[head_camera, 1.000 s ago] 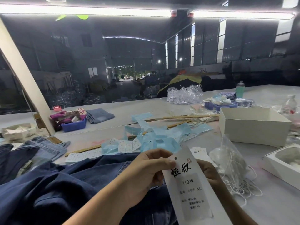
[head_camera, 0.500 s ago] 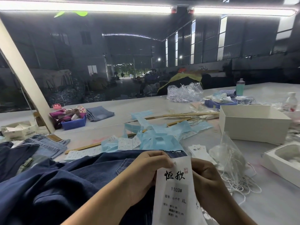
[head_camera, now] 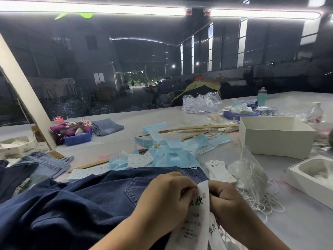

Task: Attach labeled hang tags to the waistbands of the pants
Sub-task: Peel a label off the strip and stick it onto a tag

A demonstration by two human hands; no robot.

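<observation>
Both hands meet at six o'clock over dark blue pants [head_camera: 75, 204] spread on the tabletop [head_camera: 297, 230]. The left hand [head_camera: 167, 201] and right hand [head_camera: 225, 201] each have a pinching grip on the white hang tag [head_camera: 199, 213] at the waistband [head_camera: 194, 173]. More tags [head_camera: 219, 171] lie at one o'clock.

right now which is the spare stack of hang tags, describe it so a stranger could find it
Start at the dark blue pants spread across the near side of the table. Just past their waistband, right of the two hands, lies the stack of white tags, beside the clear bag of white strings. Unlike the small stickers on blue backing, these are long, plain white cards with bold black characters.
</observation>
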